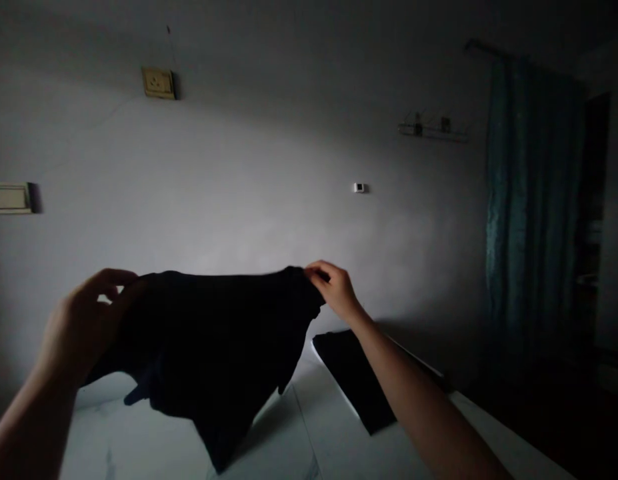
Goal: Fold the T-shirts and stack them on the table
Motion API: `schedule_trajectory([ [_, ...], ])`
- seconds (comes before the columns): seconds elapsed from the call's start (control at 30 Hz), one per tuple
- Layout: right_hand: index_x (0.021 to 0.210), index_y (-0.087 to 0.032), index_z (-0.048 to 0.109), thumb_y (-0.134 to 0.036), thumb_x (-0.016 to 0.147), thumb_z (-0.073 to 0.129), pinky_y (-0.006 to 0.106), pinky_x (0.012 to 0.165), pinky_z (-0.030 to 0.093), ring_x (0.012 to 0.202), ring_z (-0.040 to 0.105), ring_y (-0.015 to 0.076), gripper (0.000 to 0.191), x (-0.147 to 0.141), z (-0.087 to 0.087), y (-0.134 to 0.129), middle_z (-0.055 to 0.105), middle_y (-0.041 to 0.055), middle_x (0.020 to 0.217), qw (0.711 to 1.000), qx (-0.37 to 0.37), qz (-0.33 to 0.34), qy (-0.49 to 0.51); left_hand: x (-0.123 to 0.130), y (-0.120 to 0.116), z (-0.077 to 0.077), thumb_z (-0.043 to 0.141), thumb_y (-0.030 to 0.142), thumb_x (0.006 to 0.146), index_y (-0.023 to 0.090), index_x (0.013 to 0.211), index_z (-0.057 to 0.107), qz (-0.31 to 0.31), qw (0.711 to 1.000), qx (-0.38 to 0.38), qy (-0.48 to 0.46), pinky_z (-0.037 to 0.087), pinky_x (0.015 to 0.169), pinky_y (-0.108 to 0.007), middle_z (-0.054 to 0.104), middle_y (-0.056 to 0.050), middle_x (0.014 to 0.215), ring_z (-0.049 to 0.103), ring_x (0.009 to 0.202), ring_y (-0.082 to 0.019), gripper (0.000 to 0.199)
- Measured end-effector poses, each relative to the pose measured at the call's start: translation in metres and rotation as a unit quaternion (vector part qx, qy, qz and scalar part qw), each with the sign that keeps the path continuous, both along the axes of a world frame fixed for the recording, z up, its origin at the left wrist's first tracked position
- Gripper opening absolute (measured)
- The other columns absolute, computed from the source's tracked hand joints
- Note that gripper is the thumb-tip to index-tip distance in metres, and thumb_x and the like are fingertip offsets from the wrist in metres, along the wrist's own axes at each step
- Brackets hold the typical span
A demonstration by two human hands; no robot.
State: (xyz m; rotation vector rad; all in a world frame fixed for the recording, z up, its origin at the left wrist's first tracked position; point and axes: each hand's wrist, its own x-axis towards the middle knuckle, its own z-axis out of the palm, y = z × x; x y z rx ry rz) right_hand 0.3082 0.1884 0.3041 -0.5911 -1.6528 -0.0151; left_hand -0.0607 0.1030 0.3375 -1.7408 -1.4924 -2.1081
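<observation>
A dark, nearly black garment [213, 333] hangs in the air between my two hands, its top edge pulled almost straight. My left hand [89, 313] pinches its upper left corner, thumb and fingers closed on the cloth. At the upper right corner, my right hand [333, 287] grips the fabric between thumb and fingers. The lower part droops in uneven folds, with one point dangling low near the white tabletop [133, 440]. Too little light falls on the cloth to show what kind of garment it is.
Behind my right forearm, a dark flat item with a pale edge [356, 377] lies on the marbled surface. The wall beyond carries a socket plate [159, 83], a switch plate [9, 198], a small white device [359, 188] and a hook rail [433, 132]. A teal curtain [536, 200] hangs at right.
</observation>
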Motion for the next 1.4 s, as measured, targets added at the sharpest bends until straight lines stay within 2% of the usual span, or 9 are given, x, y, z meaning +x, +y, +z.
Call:
schedule_trajectory([
  [0.1,0.078,-0.022,0.071,-0.035,0.089,0.064,0.028,0.071,0.052,0.074,0.068,0.0172,0.018,-0.028,-0.061,-0.014,0.073,0.002,0.078,0.996,-0.085,0.023,-0.017,0.037,-0.005,-0.057,0.062,0.06,0.072,0.028,0.083,0.058,0.017,1.0,-0.01,0.004,0.038,0.047,-0.024,0.058,0.0,0.073,0.051,0.061,-0.016,0.034],
  [0.23,0.079,-0.021,0.07,-0.036,0.091,0.062,0.028,0.072,0.052,0.074,0.067,0.0171,0.021,-0.054,-0.132,-0.026,0.072,0.0039,0.078,0.994,-0.103,0.008,0.029,0.084,0.003,-0.134,0.063,0.058,0.075,0.024,0.08,0.052,-0.144,0.98,-0.118,-0.068,0.039,0.05,-0.022,0.053,0.003,0.069,0.049,0.059,-0.013,0.036],
  [0.33,0.08,-0.021,0.07,-0.038,0.093,0.061,0.027,0.069,0.051,0.072,0.066,0.0161,0.024,-0.066,-0.156,-0.033,0.07,0.0034,0.076,0.995,-0.101,0.014,0.003,0.102,0.011,-0.17,0.069,0.053,0.073,0.022,0.085,0.057,-0.242,0.956,-0.16,-0.049,0.039,0.05,-0.019,0.053,0.004,0.074,0.052,0.06,-0.011,0.036],
  [0.43,0.082,-0.021,0.07,-0.039,0.095,0.058,0.025,0.068,0.049,0.072,0.065,0.0151,0.026,-0.075,-0.163,-0.039,0.068,0.0021,0.075,0.994,-0.104,0.012,-0.045,0.109,0.012,-0.188,0.073,0.048,0.069,0.024,0.101,0.06,-0.276,0.941,-0.193,-0.015,0.043,0.051,-0.021,0.059,0.001,0.088,0.057,0.064,-0.012,0.042],
  [0.57,0.083,-0.022,0.071,-0.042,0.096,0.056,0.023,0.06,0.046,0.066,0.062,0.0141,0.029,-0.087,-0.169,-0.046,0.065,0.0013,0.072,0.992,-0.079,-0.018,-0.096,0.119,0.009,-0.197,0.075,0.038,0.067,0.025,0.094,0.064,-0.243,0.953,-0.179,0.03,0.053,0.076,-0.032,0.066,-0.004,0.1,0.063,0.096,-0.023,0.032],
  [0.77,0.088,-0.023,0.07,-0.037,0.087,0.069,0.022,0.065,0.049,0.071,0.064,0.0141,0.014,-0.08,-0.164,-0.055,0.068,-0.0001,0.077,0.982,-0.149,0.057,-0.101,0.116,0.012,-0.192,0.062,0.025,0.072,0.025,0.081,0.067,-0.245,0.948,-0.194,0.064,0.052,0.071,-0.029,0.071,-0.001,0.081,0.066,0.079,-0.019,0.01],
  [0.97,0.099,-0.029,0.069,-0.022,0.072,0.082,0.025,0.076,0.052,0.082,0.065,0.0169,0.031,-0.06,-0.157,-0.066,0.07,-0.0015,0.09,0.949,-0.298,0.069,-0.08,0.099,0.015,-0.182,0.063,0.028,0.075,0.023,0.078,0.069,-0.338,0.919,-0.204,0.001,0.053,0.068,-0.028,0.073,-0.005,0.079,0.067,0.075,-0.02,0.008],
  [1.2,0.09,-0.029,0.07,-0.031,0.078,0.078,0.025,0.063,0.051,0.071,0.062,0.0165,0.015,-0.064,-0.157,-0.067,0.065,-0.0003,0.078,0.981,-0.182,0.031,-0.064,0.1,0.014,-0.183,0.064,0.033,0.08,0.024,0.083,0.07,-0.363,0.909,-0.204,-0.023,0.053,0.069,-0.026,0.073,-0.004,0.082,0.067,0.077,-0.019,0.012],
  [1.4,0.095,-0.029,0.073,-0.044,0.084,0.071,0.024,0.055,0.048,0.062,0.06,0.0147,0.018,-0.067,-0.156,-0.068,0.063,0.0,0.072,0.988,-0.116,0.01,-0.097,0.103,0.018,-0.187,0.07,0.033,0.076,0.023,0.076,0.071,-0.348,0.918,-0.191,-0.008,0.054,0.068,-0.027,0.073,-0.003,0.076,0.068,0.072,-0.018,0.01],
])
